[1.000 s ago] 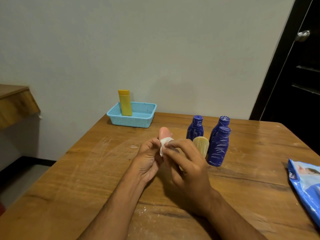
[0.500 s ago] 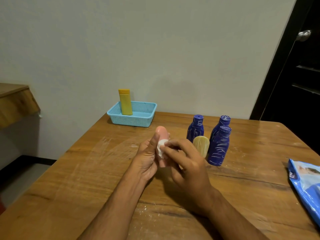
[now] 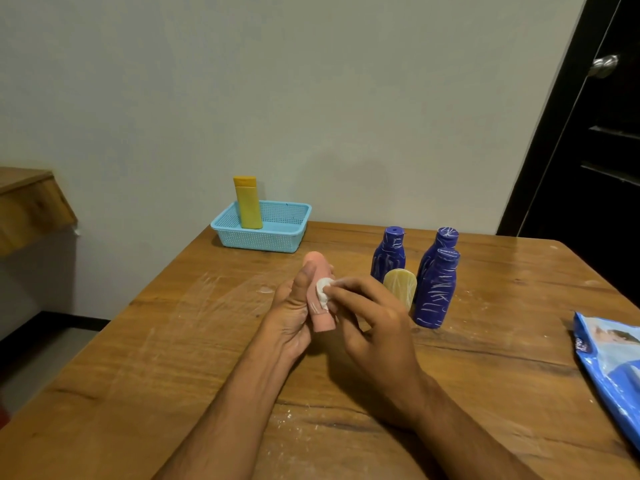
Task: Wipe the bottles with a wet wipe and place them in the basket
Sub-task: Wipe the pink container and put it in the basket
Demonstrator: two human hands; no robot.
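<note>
The left hand [image 3: 294, 317] holds a small pink bottle [image 3: 321, 306] upright above the wooden worktop [image 3: 145, 348], its grip clamped on the bottle: the thumb lies along the bottle's left side and the fingers curl behind it. The right hand [image 3: 370, 327] pinches a small wad of white wet wipe [image 3: 324, 290] between fingertips and thumb, its grip closed on the wipe, and presses it against the upper front of the pink bottle. White streaks show on the bottle just below the wipe.

Taking the pink bottle as the landmark: the light blue plastic basket [image 3: 277, 239] stands beyond it and a little to the left, at the worktop's far edge by the wall. A yellow bottle [image 3: 247, 202] stands upright inside the basket, at its left end. To the right of the pink bottle, a pale cream bottle [image 3: 401, 287] stands just behind the right hand's fingers. Three dark blue bottles marked with white scribbles stand around the cream one: one [image 3: 389, 254] behind it, a second [image 3: 435, 289] to its right, and a third [image 3: 446, 239] directly behind the second. Far to the right of the pink bottle, at the worktop's edge, lies a blue wet wipe packet [image 3: 613, 362], partly cut off by the view. White smears and powdery specks mark the worktop left of and in front of the pink bottle.
</note>
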